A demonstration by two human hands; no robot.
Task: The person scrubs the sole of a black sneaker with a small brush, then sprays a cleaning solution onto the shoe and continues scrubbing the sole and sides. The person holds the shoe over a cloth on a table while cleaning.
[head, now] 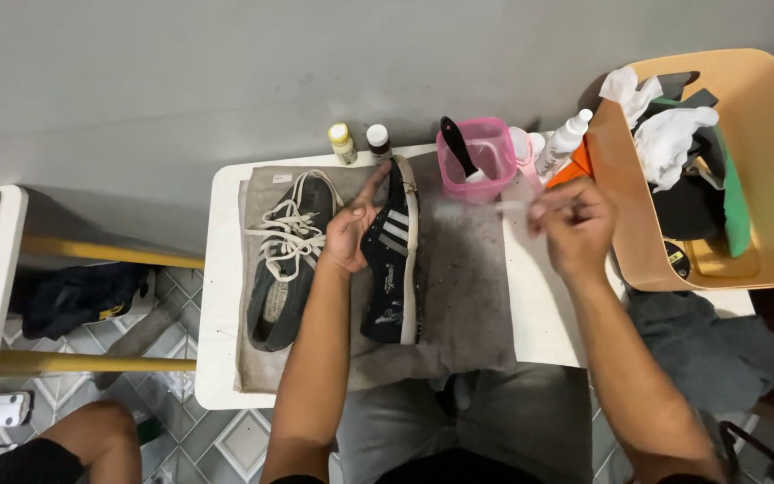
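My left hand (354,224) grips a black sneaker with white stripes (393,260), which stands tilted on its side on a grey cloth (468,296). A second dark sneaker with loose white laces (287,260) lies flat to its left. My right hand (573,224) is raised to the right of the shoes and pinches a thin white brush (512,207) that points left, blurred by motion. A pink plastic cup (478,159) with a black-handled brush in it stands just beyond the held sneaker.
The cloth covers a small white table (222,296). Two small bottles (360,143) and a white spray bottle (564,142) stand at the far edge. A tan bin (763,116) with rags and supplies sits at the right. Another person's knee (91,439) shows lower left.
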